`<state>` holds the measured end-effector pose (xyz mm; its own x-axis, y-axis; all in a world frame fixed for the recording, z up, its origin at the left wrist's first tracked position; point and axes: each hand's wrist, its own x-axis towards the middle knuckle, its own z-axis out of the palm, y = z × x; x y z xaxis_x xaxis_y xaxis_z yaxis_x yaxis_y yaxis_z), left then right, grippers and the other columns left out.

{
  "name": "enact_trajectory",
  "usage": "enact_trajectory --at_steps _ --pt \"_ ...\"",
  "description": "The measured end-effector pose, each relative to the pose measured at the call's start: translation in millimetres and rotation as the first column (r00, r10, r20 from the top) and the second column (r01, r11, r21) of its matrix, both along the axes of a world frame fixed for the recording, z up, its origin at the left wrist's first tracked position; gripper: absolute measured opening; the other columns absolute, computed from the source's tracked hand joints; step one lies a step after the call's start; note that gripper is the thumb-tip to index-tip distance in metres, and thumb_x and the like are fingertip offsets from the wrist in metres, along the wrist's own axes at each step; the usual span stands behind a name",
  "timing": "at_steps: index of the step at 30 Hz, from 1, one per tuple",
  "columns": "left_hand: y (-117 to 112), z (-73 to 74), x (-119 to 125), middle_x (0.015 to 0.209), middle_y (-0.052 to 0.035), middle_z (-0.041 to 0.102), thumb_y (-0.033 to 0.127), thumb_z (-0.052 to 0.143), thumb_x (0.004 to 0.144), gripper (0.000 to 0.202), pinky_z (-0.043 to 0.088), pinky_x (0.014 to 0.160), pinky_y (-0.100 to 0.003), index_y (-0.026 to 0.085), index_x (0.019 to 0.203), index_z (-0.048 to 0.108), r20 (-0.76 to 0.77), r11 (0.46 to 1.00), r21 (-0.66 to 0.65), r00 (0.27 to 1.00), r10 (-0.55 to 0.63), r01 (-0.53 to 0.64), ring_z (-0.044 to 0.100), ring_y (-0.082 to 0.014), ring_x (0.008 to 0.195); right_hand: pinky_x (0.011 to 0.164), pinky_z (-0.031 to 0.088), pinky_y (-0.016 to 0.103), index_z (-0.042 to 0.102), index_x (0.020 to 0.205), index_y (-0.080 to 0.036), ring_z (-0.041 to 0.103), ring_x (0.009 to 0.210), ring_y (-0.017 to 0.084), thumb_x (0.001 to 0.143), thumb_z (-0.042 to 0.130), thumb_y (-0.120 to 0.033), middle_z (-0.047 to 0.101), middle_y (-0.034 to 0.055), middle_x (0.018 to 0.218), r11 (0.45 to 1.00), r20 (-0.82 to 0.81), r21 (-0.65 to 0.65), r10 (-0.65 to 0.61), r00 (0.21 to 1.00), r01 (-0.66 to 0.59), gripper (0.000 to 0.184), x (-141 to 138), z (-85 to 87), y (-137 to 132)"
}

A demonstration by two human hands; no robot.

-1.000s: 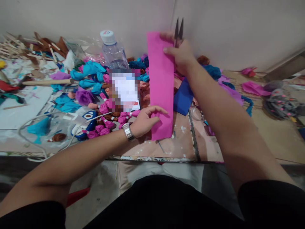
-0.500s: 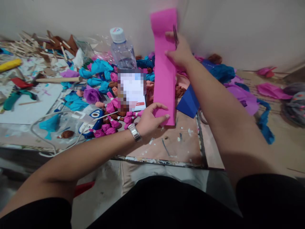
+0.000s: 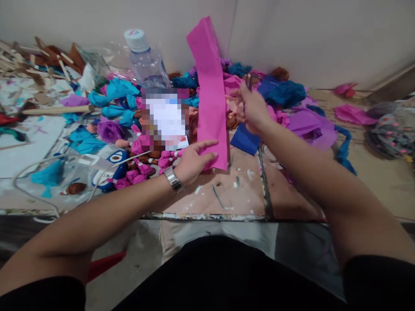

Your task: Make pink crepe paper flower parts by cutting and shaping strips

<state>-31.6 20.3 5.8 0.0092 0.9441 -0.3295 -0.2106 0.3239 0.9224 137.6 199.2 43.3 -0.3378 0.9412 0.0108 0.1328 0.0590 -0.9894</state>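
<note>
Two hands work mid-frame: the left hand [image 3: 193,162] pinches the bottom of the pink paper strip [image 3: 210,86] so it stands tall, while the right hand [image 3: 254,111] beside it curls around blurry scissors [image 3: 249,82].

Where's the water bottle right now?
In the head view, the water bottle stands back left by the wall, left of the pink paper strip.
</note>
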Motion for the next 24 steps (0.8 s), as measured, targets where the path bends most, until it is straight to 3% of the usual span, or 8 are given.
enact_trajectory --at_steps 2,4,6,8,11,15,20,24 --pt "0 -2.2 -1 0.102 -0.0067 0.075 0.027 0.09 0.074 0.066 0.061 0.05 -0.029 0.02 0.137 0.072 -0.037 0.999 0.039 0.999 -0.001 0.003 0.066 -0.0126 0.063 0.046 0.02 0.026 0.055 0.099 -0.022 0.025 0.054 0.011 0.106 0.025 -0.079 0.043 -0.001 0.079 0.989 -0.078 -0.149 0.004 0.997 -0.015 0.064 19 -10.4 -50" --pt "0 -5.9 -1 0.112 -0.0097 0.075 0.031 0.096 0.07 0.075 0.061 0.053 -0.03 0.02 0.14 0.07 -0.09 0.995 0.1 0.996 -0.011 0.02 0.069 -0.0151 0.07 0.046 0.019 0.025 0.057 0.09 -0.022 0.025 0.052 0.009 0.1 0.04 -0.082 0.044 -0.0007 0.076 0.945 -0.183 -0.317 0.025 0.983 -0.084 0.064 35 -18.0 -93" --pt "0 -9.6 -2 0.115 -0.0107 0.075 0.029 0.097 0.069 0.079 0.061 0.052 -0.031 0.02 0.143 0.068 -0.117 0.99 0.136 0.993 -0.019 0.036 0.07 -0.0166 0.072 0.047 0.027 0.025 0.058 0.088 -0.021 0.031 0.053 0.011 0.098 0.047 -0.08 0.043 -0.001 0.073 0.911 -0.241 -0.392 0.034 0.97 -0.129 0.061 45 -21.5 -126" --pt "1 -11.8 -2 0.115 -0.0095 0.074 0.025 0.096 0.069 0.079 0.06 0.05 -0.03 0.022 0.142 0.067 -0.103 0.989 0.143 0.994 -0.021 0.036 0.07 -0.016 0.07 0.052 0.038 0.025 0.061 0.091 -0.021 0.04 0.058 0.013 0.099 0.056 -0.071 0.046 -0.001 0.072 0.825 -0.385 -0.525 -0.01 0.923 -0.21 0.051 49 -21.2 -148" --pt "2 -12.5 -1 0.114 -0.0071 0.075 0.02 0.096 0.066 0.069 0.06 0.053 -0.027 0.023 0.131 0.072 -0.044 0.989 0.148 0.999 -0.007 0.014 0.07 -0.014 0.072 0.056 0.04 0.024 0.063 0.097 -0.021 0.044 0.062 0.015 0.105 0.054 -0.059 0.049 -0.0002 0.073 0.77 -0.476 -0.579 -0.052 0.878 -0.269 0.04 48 -17.8 -165" --pt "3 -12.0 -1 0.102 -0.0056 0.077 0.019 0.095 0.065 0.052 0.058 0.058 -0.023 0.019 0.115 0.08 -0.006 0.992 0.127 1.0 0.005 -0.004 0.069 -0.0111 0.072 0.056 0.038 0.024 0.062 0.1 -0.024 0.043 0.062 0.015 0.106 0.055 -0.057 0.051 0.0001 0.073 0.759 -0.548 -0.54 0.011 0.836 -0.364 0.035 49 -14.2 -175" --pt "3 -9.0 -2 0.091 -0.0026 0.077 0.017 0.092 0.069 0.055 0.056 0.058 -0.022 0.019 0.122 0.078 0.043 0.996 0.085 0.999 0.011 -0.014 0.068 -0.0103 0.067 0.057 0.041 0.024 0.059 0.106 -0.025 0.053 0.068 0.015 0.102 0.066 -0.055 0.063 0.0022 0.083 0.689 -0.632 -0.481 0.156 0.759 -0.542 0.032 57 -16.2 -187" --pt "1 -3.1 -1 0.081 0.0022 0.072 0.022 0.092 0.073 0.059 0.049 0.047 -0.02 0.022 0.129 0.072 0.118 0.999 0.051 0.993 -0.023 0.017 0.061 -0.0082 0.055 0.073 0.054 0.03 0.055 0.112 -0.024 0.068 0.083 0.018 0.096 0.075 -0.06 0.074 0.0063 0.096 0.608 -0.648 -0.443 0.29 0.704 -0.659 0.045 61 -27.2 -194"
